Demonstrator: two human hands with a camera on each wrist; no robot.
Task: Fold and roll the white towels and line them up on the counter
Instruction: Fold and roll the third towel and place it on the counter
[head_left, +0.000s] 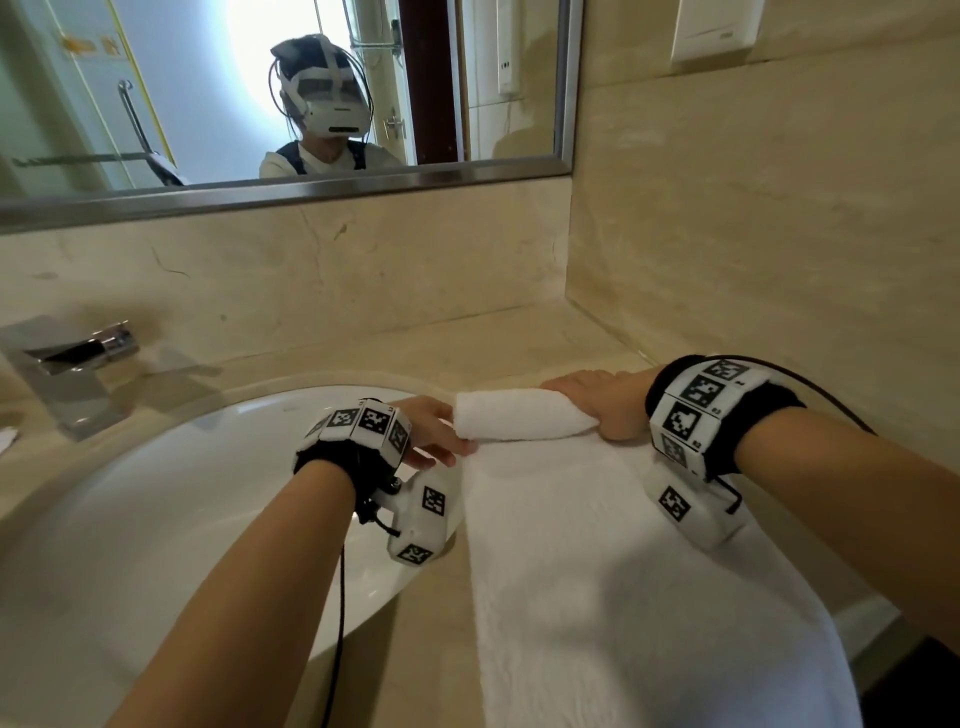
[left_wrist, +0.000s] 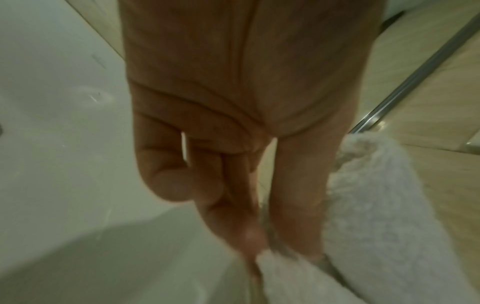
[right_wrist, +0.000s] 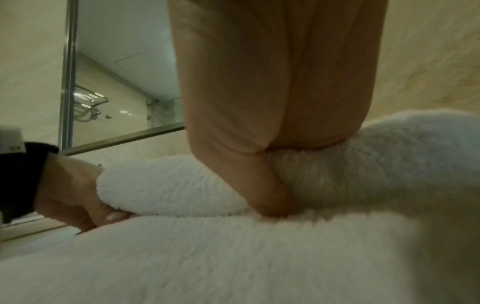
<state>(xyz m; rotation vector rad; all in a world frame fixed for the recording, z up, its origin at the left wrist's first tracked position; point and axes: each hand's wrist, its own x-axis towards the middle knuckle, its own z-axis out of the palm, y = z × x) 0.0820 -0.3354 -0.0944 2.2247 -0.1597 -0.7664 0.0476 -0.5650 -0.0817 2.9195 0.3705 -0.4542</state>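
Observation:
A white towel (head_left: 597, 571) lies as a long folded strip on the beige counter (head_left: 415, 343), right of the sink. Its far end is wound into a roll (head_left: 519, 415). My left hand (head_left: 449, 441) grips the roll's left end, with thumb and fingertips pinching the cloth (left_wrist: 285, 267) where the roll (left_wrist: 376, 205) meets the flat part. My right hand (head_left: 587, 402) lies curled over the roll's right end. In the right wrist view its thumb (right_wrist: 272, 201) presses into the crease under the roll (right_wrist: 168, 189), and the fingers are hidden behind it. The left hand (right_wrist: 78, 195) shows at the far end.
A white sink basin (head_left: 156, 493) lies directly left of the towel, with a chrome faucet (head_left: 78, 358) behind it. A mirror (head_left: 260, 104) hangs above the backsplash. A beige wall (head_left: 779, 234) closes the counter on the right. The counter's front edge (head_left: 872, 618) is at lower right.

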